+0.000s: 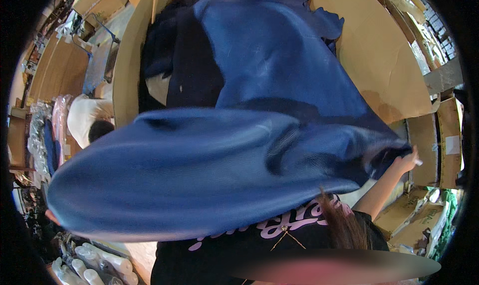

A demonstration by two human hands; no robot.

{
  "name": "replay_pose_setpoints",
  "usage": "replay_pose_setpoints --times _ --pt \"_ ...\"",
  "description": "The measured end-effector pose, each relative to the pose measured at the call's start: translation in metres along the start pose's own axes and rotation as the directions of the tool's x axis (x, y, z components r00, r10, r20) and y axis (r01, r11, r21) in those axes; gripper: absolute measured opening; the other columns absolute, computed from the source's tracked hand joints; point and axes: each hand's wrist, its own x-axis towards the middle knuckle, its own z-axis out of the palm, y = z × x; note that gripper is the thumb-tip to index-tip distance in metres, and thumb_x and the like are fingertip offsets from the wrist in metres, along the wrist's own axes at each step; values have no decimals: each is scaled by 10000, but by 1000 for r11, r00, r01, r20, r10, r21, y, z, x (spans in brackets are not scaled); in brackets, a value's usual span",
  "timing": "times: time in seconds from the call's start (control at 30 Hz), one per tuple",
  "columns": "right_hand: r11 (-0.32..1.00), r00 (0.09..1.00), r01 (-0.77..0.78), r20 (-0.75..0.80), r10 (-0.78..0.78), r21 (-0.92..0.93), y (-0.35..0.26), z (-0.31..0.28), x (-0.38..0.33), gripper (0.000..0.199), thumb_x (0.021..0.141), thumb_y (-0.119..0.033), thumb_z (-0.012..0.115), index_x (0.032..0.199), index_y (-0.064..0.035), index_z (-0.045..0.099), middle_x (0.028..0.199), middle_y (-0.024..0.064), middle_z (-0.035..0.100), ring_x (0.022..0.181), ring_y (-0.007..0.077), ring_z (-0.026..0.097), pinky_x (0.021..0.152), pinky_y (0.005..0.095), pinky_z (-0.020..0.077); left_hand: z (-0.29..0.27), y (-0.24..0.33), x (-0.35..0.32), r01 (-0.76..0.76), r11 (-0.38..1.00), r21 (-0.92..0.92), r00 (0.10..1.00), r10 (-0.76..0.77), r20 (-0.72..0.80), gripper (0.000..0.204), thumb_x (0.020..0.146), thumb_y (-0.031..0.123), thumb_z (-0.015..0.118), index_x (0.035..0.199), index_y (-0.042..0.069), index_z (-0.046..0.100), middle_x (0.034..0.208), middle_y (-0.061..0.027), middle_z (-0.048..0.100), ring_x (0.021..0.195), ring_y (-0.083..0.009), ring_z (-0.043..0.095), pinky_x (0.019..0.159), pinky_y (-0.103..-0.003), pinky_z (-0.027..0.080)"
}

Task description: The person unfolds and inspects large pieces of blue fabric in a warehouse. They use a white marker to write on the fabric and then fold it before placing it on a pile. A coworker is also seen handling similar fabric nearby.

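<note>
A large blue leather hide (174, 170) with a smooth, slightly shiny face stretches across in front of me. Its far part lies draped over a dark pile, while the near part is raised and folded in a broad loop. At the far left, my left hand (52, 217) shows only as a sliver at the hide's edge; the leather covers its fingers. My right hand (408, 161) is closed on the gathered right corner, and a small white stick-like thing (418, 162) pokes out beside the fingers; its kind is unclear.
Tall cardboard walls (384, 50) flank the pile of dark material (194, 70). On the left, a person in a white top (90, 118) bends down near wrapped rolls (40, 135). White rolls (107, 260) lie at lower left. Cardboard boxes (414, 217) stand at right beside green material (447, 220).
</note>
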Motion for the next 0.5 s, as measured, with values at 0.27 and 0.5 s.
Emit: replay_pose_setpoints --times 0.27,0.5 --pt "605 622 776 382 -684 -179 -92 407 -26 397 809 -350 588 787 44 637 738 191 648 723 353 634 688 444 482 353 -119 118 114 985 126 901 -156 404 497 939 346 473 1298 5 446 1315 -165 491 1253 -244 425 1030 -386 346" --pt "505 396 858 746 -535 -93 25 547 -90 582 857 -459 557 1151 42 519 1104 269 580 1021 416 579 872 458 470 458 -72 -59 18 989 -145 454 121 883 593 922 394 571 1348 -4 464 1372 -153 485 1264 -235 445 1073 -353 310"
